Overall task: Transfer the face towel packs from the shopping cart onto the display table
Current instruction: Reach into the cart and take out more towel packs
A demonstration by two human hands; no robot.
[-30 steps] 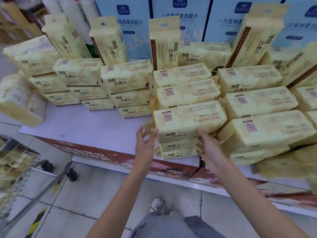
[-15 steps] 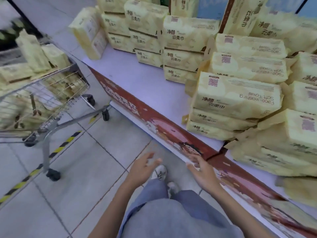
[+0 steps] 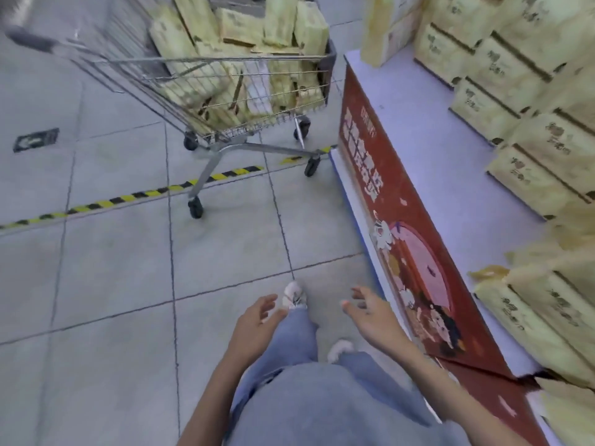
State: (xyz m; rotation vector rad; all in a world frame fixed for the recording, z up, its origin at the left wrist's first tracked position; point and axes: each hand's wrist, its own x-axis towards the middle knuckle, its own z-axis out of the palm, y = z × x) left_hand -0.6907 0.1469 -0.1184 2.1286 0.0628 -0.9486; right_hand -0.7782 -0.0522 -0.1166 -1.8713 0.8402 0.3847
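A wire shopping cart (image 3: 206,64) stands at the top centre, holding several yellow face towel packs (image 3: 225,30). The display table (image 3: 450,175), white-topped with a red printed front panel, runs down the right side; stacks of yellow packs (image 3: 502,75) cover its far part. My left hand (image 3: 254,320) and my right hand (image 3: 370,313) hang low over the floor in front of my legs, fingers relaxed, both empty. Both hands are well short of the cart and beside the table's front panel.
Grey floor tiles lie between me and the cart, crossed by a yellow-black striped tape line (image 3: 128,197). The cart's wheels (image 3: 195,209) stand close to the table's corner. My feet in white shoes (image 3: 294,294) point toward the cart.
One second ago both hands held a pack on top of a stack on the table. They let go and dropped low, and my view has swung left toward the cart.
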